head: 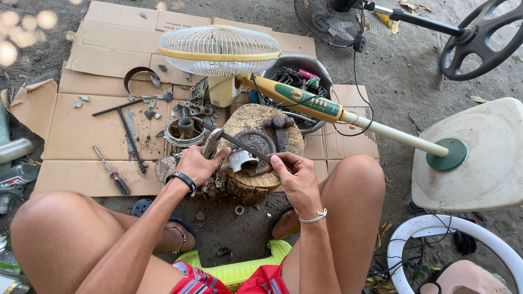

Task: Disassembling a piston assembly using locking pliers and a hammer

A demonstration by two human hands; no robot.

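I sit over a wooden stump point(256, 182). My left hand point(199, 163) grips a grey metal plier-like tool point(212, 142) at the stump's left edge. My right hand point(294, 177) pinches the near end of a thin dark rod point(234, 140) that slants up-left across the stump. Between the hands a small silvery cylindrical part point(241, 161) rests on the stump, under the rod. A rusty round disc point(260, 139) and a hammer point(279, 130) lie on the stump behind it.
A pedestal fan lies across the cardboard point(81, 130): cage point(218, 51), green-yellow neck point(297, 99), cream base point(479, 158). A metal bowl of tools point(321, 71), a motor housing point(184, 132), a T-wrench point(129, 133) and a screwdriver point(111, 174) lie around. A dark fan point(329, 19) stands behind.
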